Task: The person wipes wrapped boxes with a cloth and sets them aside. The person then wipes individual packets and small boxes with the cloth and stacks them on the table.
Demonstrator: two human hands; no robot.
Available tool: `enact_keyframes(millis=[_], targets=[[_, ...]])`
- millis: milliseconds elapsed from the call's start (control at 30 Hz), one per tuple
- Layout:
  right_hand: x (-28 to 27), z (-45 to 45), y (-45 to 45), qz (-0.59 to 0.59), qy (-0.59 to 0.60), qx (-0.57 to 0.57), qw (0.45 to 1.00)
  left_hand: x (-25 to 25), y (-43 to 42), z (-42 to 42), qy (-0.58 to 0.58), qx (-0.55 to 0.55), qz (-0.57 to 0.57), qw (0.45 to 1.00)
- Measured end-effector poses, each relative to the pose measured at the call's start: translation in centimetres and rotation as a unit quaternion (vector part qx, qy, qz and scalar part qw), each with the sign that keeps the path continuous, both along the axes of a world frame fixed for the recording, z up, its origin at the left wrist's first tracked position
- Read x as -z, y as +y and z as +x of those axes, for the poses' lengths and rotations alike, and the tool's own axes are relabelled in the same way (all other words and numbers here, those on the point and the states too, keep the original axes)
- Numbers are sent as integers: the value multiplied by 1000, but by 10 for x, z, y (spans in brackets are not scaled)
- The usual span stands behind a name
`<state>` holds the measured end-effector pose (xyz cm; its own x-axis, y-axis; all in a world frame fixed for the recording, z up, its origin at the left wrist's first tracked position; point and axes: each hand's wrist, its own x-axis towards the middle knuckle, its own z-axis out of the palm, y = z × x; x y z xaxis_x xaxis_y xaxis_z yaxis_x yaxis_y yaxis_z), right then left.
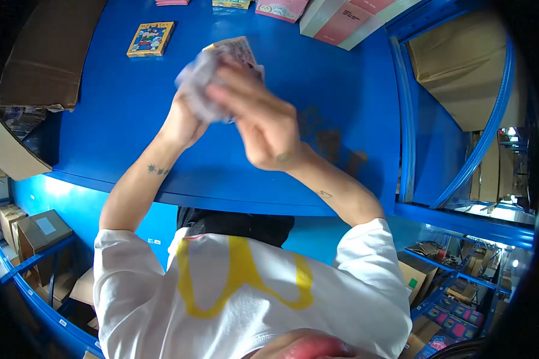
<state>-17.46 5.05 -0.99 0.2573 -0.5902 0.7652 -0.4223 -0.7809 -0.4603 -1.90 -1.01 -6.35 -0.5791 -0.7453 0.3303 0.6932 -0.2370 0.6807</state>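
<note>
I find my left hand (188, 121) raised over the blue table (114, 131), its fingers closed on the lower left side of a pale, crumpled wad (199, 81), which looks to be cloth or thin wrapping, though motion blur keeps me from certifying which. My right hand (259, 116) lies across the right side of the same wad; its fingers are bent inward against it and smeared by movement, and I cannot tell whether they pinch it or only press on it. A printed box (241, 48), light in colour with small patterning, projects from behind the wad, its upper edge and upper right corner exposed; the lower part is hidden by my hands and the wad. A small yellow-edged box (150, 39) with a cartoon face lies flat on the table, to the left of the held items and well apart from them. Along the far edge I record pink packets (281, 8) and a white and pink carton (348, 23), the latter at the far right. An open cardboard box (41, 57) stands at the left end of the table. Dark brownish marks (328, 142) show on the surface beyond my right forearm. A blue metal frame (405, 119) borders the right end.
</note>
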Motion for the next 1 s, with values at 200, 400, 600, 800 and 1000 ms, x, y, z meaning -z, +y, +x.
enact_keyframes(millis=[200,400,600,800,1000], targets=[[8,-9,-12,8,-122,21,992,-22,-2,-15,-68,75,178,979],[6,-18,-14,44,-126,89,987,-38,-11,-13,-109,6,177,978],[10,-23,-17,-72,76,130,986,-23,-24,-1,-77,11,205,976],[14,-44,-26,-80,69,99,989,-32,-20,3,-127,63,203,969],[8,-50,-28,9,32,119,992,-39,-16,6,-84,102,130,983]])
